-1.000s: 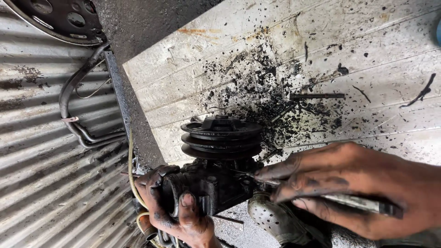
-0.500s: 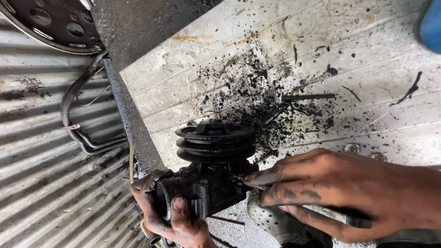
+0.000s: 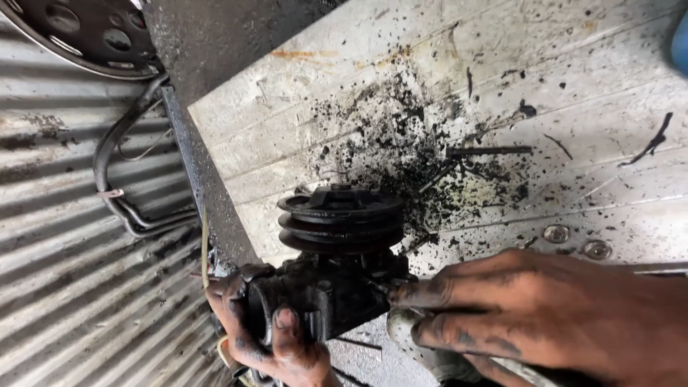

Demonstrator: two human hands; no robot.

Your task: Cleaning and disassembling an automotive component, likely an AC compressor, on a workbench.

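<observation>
A black, greasy pump body (image 3: 322, 294) with a grooved pulley (image 3: 340, 218) on top stands at the near edge of a pale wooden board (image 3: 573, 107). My left hand (image 3: 279, 347) grips the body from the left and below, thumb across its front. My right hand (image 3: 545, 315), smeared with grease, is closed around a slim metal tool (image 3: 505, 367). Its fingertips touch the right side of the body. The tool's tip is hidden between the hand and the pump.
Black crumbs of grime (image 3: 423, 143) and a long dark bolt (image 3: 487, 151) lie on the board behind the pulley. Two washers (image 3: 556, 233) sit to the right. Corrugated metal sheet (image 3: 64, 287), a bent pipe (image 3: 122, 208) and a perforated disc (image 3: 79, 29) are at left.
My right hand has slid left up against the pump and now hides most of the tool shaft. My left hand keeps its grip.
</observation>
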